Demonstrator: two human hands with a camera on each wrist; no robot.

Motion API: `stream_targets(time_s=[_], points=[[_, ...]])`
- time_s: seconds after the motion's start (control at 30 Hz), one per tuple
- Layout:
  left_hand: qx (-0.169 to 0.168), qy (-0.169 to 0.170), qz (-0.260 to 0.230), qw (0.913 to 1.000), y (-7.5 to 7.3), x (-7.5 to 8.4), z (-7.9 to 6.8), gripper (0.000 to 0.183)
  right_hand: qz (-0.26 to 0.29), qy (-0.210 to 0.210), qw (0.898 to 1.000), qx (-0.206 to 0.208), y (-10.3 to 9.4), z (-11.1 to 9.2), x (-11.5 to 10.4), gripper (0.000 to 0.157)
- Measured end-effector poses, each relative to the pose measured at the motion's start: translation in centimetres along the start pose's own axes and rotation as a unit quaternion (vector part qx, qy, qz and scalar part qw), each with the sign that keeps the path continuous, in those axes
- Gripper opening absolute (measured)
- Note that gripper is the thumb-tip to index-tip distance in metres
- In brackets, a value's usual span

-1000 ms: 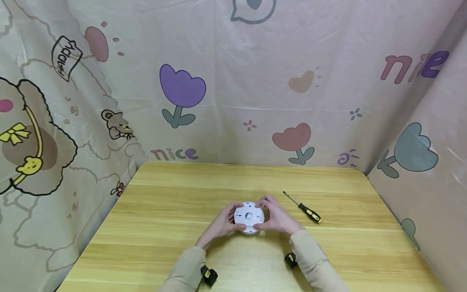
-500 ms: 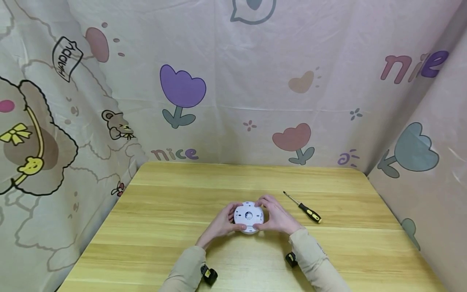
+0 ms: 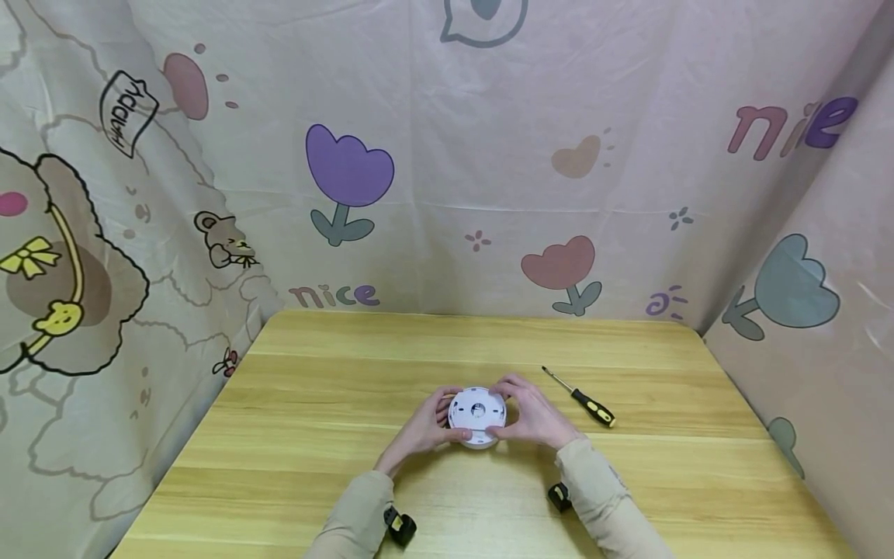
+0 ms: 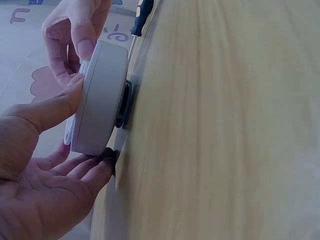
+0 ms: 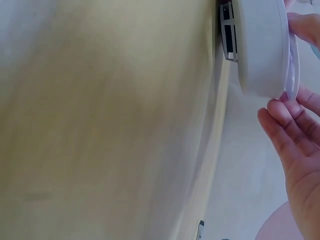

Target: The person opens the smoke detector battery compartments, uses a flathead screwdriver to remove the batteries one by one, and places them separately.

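A round white smoke detector point(image 3: 478, 441) sits low over the middle of the table, its slotted mounting plate point(image 3: 478, 423) facing up. Its dark vented part point(image 4: 124, 105) points down at the table. My left hand point(image 3: 421, 427) grips the left side, thumb on the plate's near edge and fingers round the far side. From the right, my right hand point(image 3: 532, 415) pinches the rim between thumb and fingers. In the right wrist view a narrow gap shows between plate and body by the right fingertips point(image 5: 278, 107).
A black and yellow screwdriver point(image 3: 590, 405) lies on the wooden table point(image 3: 314, 388), right of the hands. Black wrist cameras hang at both sleeves, the left one point(image 3: 401, 528) close to the tabletop. A printed curtain point(image 3: 447, 194) encloses the back and sides.
The plate has shifted slightly to the right and turned a little between the hands. The right thumb has moved slightly with it. The left hand holds nearly still.
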State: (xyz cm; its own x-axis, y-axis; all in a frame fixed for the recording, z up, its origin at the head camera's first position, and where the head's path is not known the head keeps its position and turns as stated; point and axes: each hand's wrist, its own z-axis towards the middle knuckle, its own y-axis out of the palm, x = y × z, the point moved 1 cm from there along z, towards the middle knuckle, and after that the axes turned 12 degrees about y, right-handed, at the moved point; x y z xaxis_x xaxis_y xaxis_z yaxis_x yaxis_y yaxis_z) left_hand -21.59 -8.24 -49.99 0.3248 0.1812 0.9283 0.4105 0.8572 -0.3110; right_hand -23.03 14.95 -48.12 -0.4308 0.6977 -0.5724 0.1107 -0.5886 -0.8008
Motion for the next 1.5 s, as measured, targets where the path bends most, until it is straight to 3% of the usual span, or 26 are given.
stream_targets(time_s=[0.73,1.03,1.5], points=[[0.013,-0.004,-0.031,0.9994,0.1,-1.0,0.0,0.078,0.078,0.057,0.992,0.080,-0.9,-1.3,1.8,0.055],[0.009,-0.007,-0.021,0.9997,0.1,-0.9,0.0,0.080,0.081,0.052,0.987,0.125,-1.9,-1.9,3.0,0.054],[0.003,-0.007,-0.029,0.9996,0.1,-0.8,-0.1,0.086,0.095,0.091,0.976,0.173,-3.9,-3.3,5.8,0.051]])
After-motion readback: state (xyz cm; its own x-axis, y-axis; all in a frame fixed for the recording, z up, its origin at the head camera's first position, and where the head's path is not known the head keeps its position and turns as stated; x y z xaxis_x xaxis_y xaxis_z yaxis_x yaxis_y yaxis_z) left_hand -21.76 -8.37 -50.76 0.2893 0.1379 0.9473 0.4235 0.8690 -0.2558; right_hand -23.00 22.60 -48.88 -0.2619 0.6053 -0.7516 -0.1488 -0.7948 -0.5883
